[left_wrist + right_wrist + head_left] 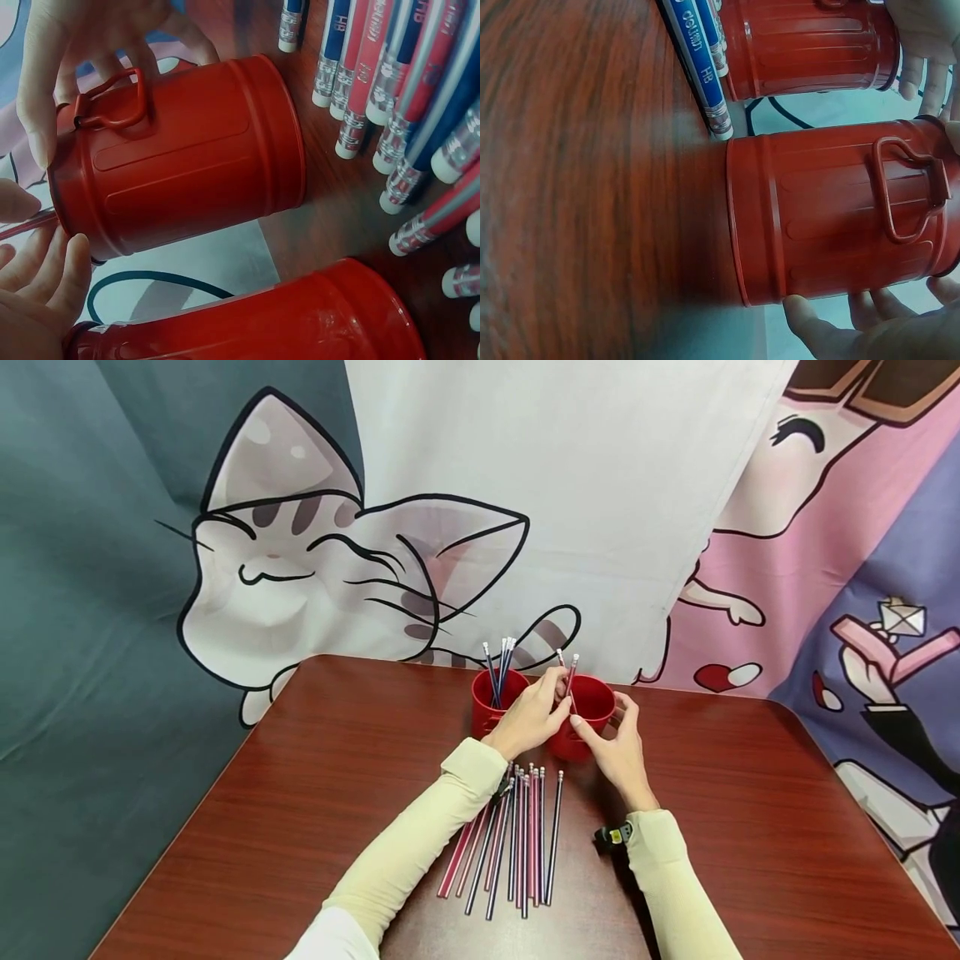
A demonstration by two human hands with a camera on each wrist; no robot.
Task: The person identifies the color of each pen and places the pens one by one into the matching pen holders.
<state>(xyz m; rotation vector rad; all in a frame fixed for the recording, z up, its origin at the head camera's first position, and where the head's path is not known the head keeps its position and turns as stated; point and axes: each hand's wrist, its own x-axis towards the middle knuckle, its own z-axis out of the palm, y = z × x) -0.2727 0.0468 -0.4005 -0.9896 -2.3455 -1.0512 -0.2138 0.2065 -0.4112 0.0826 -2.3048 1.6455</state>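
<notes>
My left hand (531, 718) reaches over the rim of the right red metal cup (567, 746) and pinches a red pencil (572, 677). A second eraser tip shows beside it; whether that pencil is also held is hidden by the fingers. In the left wrist view the pencil (30, 223) slants in at the cup's mouth. My right hand (618, 756) grips this same cup, thumb at the near rim and fingers round its right side. Just left stands another red cup (483, 714) with several blue pencils (504, 664) upright in it, erasers up.
Several red and blue pencils (527, 843) lie loosely side by side on the brown wooden table (300, 827), erasers toward the cups. The left forearm passes over part of them. A cartoon-printed curtain (585, 510) hangs behind the table's far edge.
</notes>
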